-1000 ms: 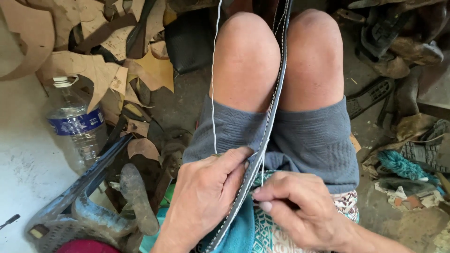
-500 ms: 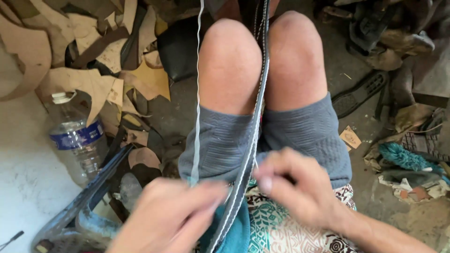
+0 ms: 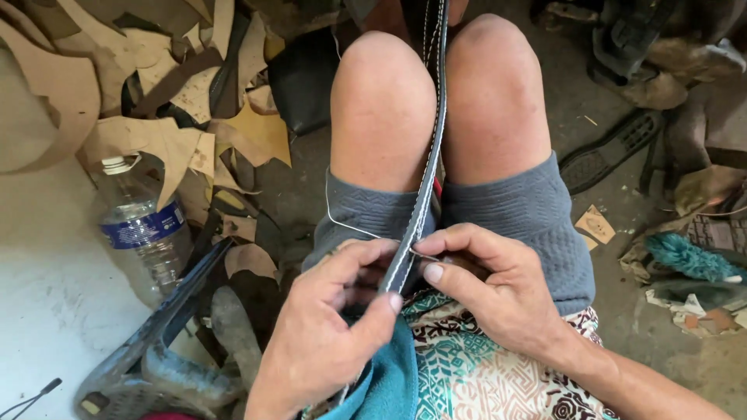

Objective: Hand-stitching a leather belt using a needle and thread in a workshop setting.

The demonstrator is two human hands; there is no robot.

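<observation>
L hand (image 3: pixel 327 334) pinches dark strap (image 3: pixel 426 167) w/ thumb; R hand (image 3: pixel 490 288) closed on needle (image 3: pixel 424 255), thread (image 3: pixel 342 222) hangs beside knees.

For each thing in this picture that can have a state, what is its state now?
left hand: pinching the strap's near end
right hand: pinching a thin needle against the strap
dark strap: stretched between the knees, white stitching along its edges
white thread: slack, looped over the shorts
plastic bottle: upright, capped
</observation>
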